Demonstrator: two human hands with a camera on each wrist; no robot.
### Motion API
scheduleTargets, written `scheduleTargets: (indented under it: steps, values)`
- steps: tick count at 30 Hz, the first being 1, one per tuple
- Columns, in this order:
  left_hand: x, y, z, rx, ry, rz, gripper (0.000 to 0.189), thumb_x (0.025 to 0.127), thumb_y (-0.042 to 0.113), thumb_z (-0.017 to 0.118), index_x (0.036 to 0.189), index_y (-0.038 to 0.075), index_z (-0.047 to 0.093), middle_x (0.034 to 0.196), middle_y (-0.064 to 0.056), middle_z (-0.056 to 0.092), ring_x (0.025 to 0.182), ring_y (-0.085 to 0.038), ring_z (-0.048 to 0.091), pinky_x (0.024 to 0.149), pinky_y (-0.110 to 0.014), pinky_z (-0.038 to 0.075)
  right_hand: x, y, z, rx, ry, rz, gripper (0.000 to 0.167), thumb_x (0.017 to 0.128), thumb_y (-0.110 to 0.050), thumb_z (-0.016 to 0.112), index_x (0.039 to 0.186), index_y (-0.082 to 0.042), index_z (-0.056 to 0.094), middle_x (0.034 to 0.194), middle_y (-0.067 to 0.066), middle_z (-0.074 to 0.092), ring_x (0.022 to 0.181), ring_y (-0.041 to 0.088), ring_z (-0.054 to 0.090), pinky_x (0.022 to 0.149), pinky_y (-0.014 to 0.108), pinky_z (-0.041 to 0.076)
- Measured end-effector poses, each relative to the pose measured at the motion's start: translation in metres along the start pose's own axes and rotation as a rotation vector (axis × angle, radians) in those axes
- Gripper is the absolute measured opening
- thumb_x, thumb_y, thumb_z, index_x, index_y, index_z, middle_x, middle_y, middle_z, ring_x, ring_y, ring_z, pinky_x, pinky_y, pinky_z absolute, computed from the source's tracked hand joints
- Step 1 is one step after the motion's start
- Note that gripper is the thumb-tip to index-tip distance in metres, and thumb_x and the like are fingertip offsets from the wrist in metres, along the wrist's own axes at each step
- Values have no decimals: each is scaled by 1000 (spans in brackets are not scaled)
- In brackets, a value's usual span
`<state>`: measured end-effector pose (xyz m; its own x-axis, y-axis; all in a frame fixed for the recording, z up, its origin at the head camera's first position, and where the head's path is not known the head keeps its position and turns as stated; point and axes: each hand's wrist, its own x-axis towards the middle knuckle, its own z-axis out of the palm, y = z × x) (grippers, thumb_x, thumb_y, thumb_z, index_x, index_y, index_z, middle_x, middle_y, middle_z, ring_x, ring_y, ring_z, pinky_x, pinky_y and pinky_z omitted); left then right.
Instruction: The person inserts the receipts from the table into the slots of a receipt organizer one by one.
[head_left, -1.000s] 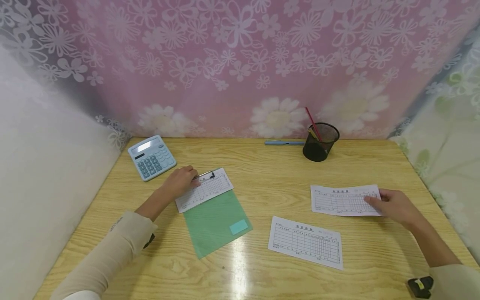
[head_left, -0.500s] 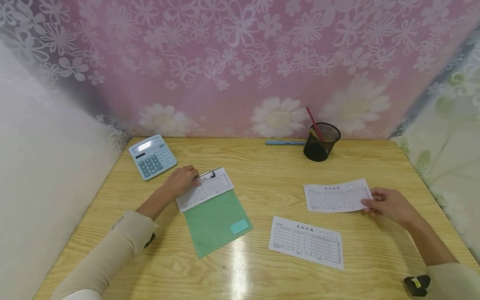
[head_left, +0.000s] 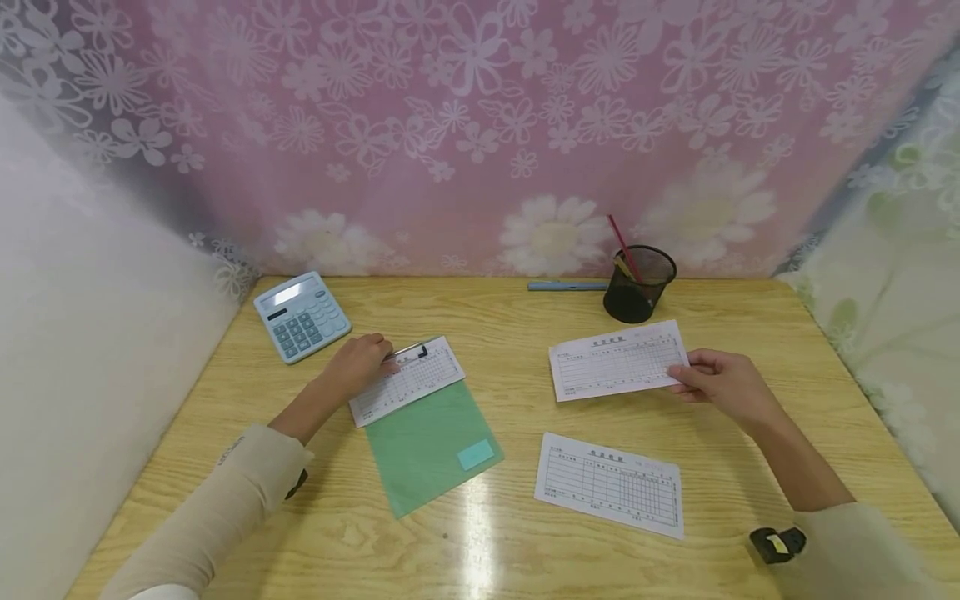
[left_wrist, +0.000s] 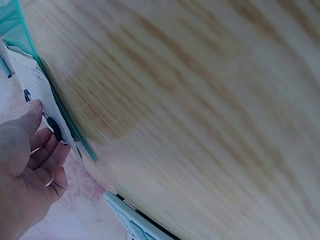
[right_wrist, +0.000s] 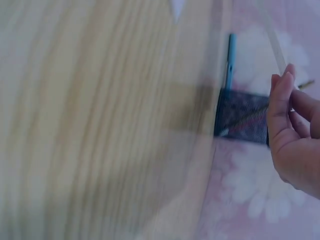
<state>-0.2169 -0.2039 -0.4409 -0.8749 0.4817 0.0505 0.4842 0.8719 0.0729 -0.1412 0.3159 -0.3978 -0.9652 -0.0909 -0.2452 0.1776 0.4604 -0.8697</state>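
Observation:
My right hand (head_left: 723,387) pinches the right end of a white receipt slip (head_left: 618,360) between thumb and fingers, raised above the table. In the right wrist view that slip (right_wrist: 273,42) shows nearly edge-on. A second receipt slip (head_left: 609,485) lies flat nearer the front. On the left is a translucent green clipboard (head_left: 420,454) with a blue-green label (head_left: 476,455); receipt paper (head_left: 431,372) lies across its top under a metal clip (head_left: 408,351). My left hand (head_left: 358,367) grips the clip, thumb in front and fingers curled at its end, as the left wrist view shows.
A light blue calculator (head_left: 302,317) sits at the back left. Along the back edge lies a blue pen (head_left: 566,286), beside a black mesh pen cup (head_left: 633,292) with a red pencil (head_left: 624,248) in it. A pink floral curtain (head_left: 480,133) hangs behind the wooden table (head_left: 337,533).
My right hand has carried the receipt slip leftward and toward the back, so it now hangs behind the second slip. The left hand stays on the clip.

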Motion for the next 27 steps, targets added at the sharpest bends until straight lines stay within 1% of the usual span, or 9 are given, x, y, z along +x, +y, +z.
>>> scheduleTargets:
  steps: [2,7,11,14,18,20,24,27]
  values:
    - [0,0,0,1,-3,0,24,89,30,65,91,6,66,85,-6,62,71,-18,56,65,-34,48,5,-9,12,33,-30,-11,46,95,-23,58,122,13,48,85,-8,71,81,8,70,75,29,57]
    - [0,1,0,0,7,4,24,89,30,66,89,6,67,84,-6,63,68,-17,55,63,-33,47,21,-32,44,89,-71,-27,41,95,-16,58,122,13,49,90,3,72,83,9,70,80,30,56]
    - [-1,1,-2,5,16,12,24,88,29,66,88,5,67,82,-6,63,66,-17,56,62,-32,47,38,-51,74,177,-101,-14,35,93,-10,60,117,14,51,84,1,71,80,10,70,79,29,56]
    - [0,1,-4,17,7,13,24,88,30,67,87,6,67,82,-6,63,66,-17,56,61,-32,47,53,-65,99,205,-129,10,31,92,-8,60,113,14,53,78,-2,70,76,11,70,78,30,57]
    - [2,1,-7,54,-23,20,26,89,33,66,85,7,66,79,-4,62,64,-16,53,59,-31,44,68,-79,133,170,-157,38,26,91,-6,61,110,11,58,79,6,71,75,15,71,76,32,58]
    - [4,2,-7,76,-44,18,28,89,36,65,84,8,65,78,-3,61,64,-16,52,59,-31,43,72,-85,148,152,-177,64,25,91,-7,63,108,10,60,80,9,71,72,15,70,74,33,58]
    - [3,1,-7,93,-68,3,31,89,39,63,85,9,65,79,-2,61,67,-17,53,61,-32,43,78,-94,177,127,-210,117,20,89,-6,64,103,8,62,76,8,69,66,13,68,72,33,58]
    - [3,-1,-7,85,-56,8,31,89,39,64,86,9,66,80,-2,61,67,-17,54,62,-32,44,80,-101,193,117,-219,149,17,88,-5,65,101,6,63,73,8,68,63,13,68,70,32,58]
